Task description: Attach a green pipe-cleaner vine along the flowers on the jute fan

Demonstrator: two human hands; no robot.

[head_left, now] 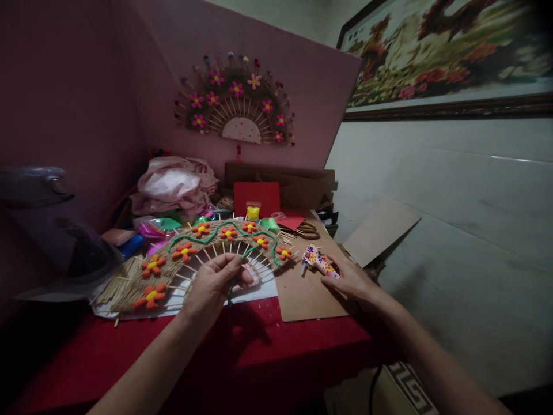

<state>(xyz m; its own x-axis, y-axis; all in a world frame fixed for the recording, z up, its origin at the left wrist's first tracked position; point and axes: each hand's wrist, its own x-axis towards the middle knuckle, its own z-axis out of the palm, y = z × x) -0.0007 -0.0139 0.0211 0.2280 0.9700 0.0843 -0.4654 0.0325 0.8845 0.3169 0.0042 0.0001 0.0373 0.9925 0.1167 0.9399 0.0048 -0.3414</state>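
My left hand (220, 276) pinches a green cord (249, 251) between thumb and forefinger, and its loose end hangs below the fingers. Behind that hand lies a half-round fan (162, 251) made of thin sticks and wound twine. Orange clay flowers with yellow centres (184, 252) sit along its band, and a wavy length of green cord runs among them. On the right, my right hand (345, 279) is closed around the handle end of a flower-patterned glue gun (317, 260), just over the brown cardboard (302, 297). Part of its handle is hidden by the fingers.
A finished-looking fan (236, 106) with pink flowers hangs on the pink board. Behind the work stand bundled pink cloth (177, 181), bags of coloured clay (151, 227), red card (257, 197) and scissors (307, 231). A red cloth (173, 351) covers the table; a lamp-like object (37, 184) is left.
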